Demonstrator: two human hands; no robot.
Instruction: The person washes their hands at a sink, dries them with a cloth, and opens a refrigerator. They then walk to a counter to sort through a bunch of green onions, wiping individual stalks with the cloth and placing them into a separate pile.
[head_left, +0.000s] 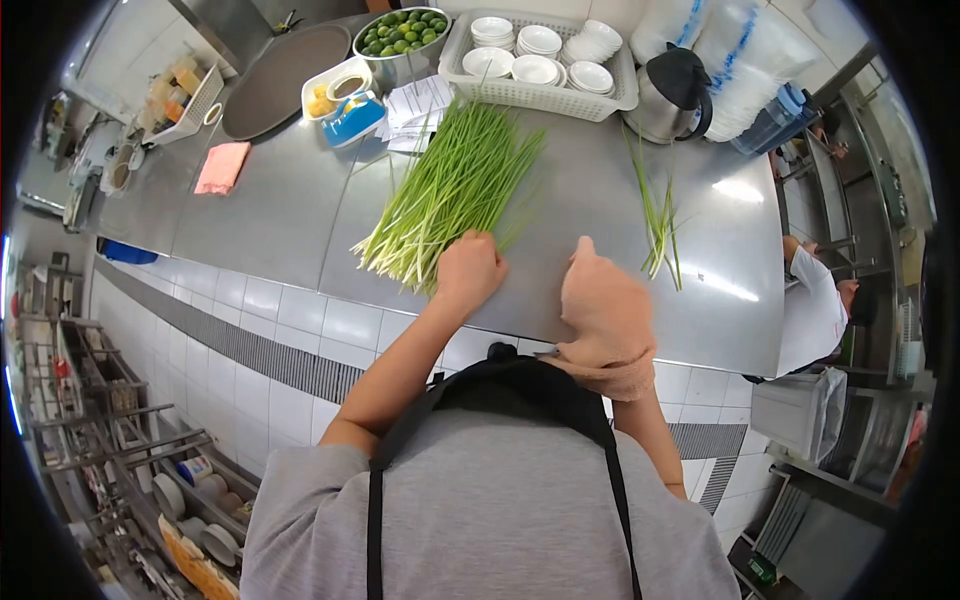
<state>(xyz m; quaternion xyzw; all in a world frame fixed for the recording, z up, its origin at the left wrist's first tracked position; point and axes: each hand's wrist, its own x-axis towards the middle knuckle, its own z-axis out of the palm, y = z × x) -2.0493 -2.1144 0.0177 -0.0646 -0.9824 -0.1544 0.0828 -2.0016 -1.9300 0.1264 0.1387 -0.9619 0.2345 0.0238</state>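
A large bunch of long green stalks (455, 180) lies on the steel table, white ends toward the front edge. My left hand (470, 268) is closed in a fist against the bunch's lower right side; whether stalks are inside it is hidden. A pinkish-orange cloth (610, 315) covers my right hand down to the wrist, over the front part of the table. The fingers under it do not show. Farther right, a few loose stalks (660, 225) lie apart from the bunch.
Along the back stand a bowl of limes (402, 38), a basket of white dishes (615, 100), a kettle (660, 97) and plastic bags. Papers (415, 105), a small tray and a folded pink cloth (222, 168) lie left. Another person (812, 305) is beyond the table's right edge.
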